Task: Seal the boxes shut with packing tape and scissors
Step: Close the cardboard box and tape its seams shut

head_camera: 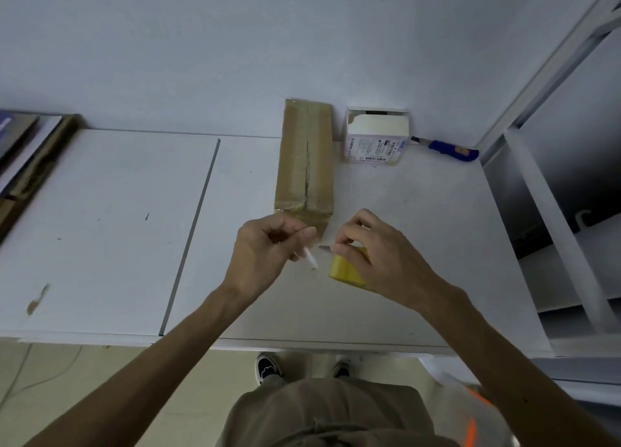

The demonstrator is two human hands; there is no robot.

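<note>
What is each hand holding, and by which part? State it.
Left hand pinches a slim white tool by its upper end, identity unclear. Right hand grips the yellow tape roll from above, round its rim.

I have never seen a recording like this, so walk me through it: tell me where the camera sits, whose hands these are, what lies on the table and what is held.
There is no machine here. A person wears one camera on the head, so the single picture looks down past their own arms onto a white table. The left hand pinches a thin white object; what it is cannot be told. The right hand grips a yellow tape roll. Just beyond the hands lies a long brown box, taped along its top. To its right are a small white box and a blue-handled knife. Flat cardboard is stacked at the left edge.
</note>
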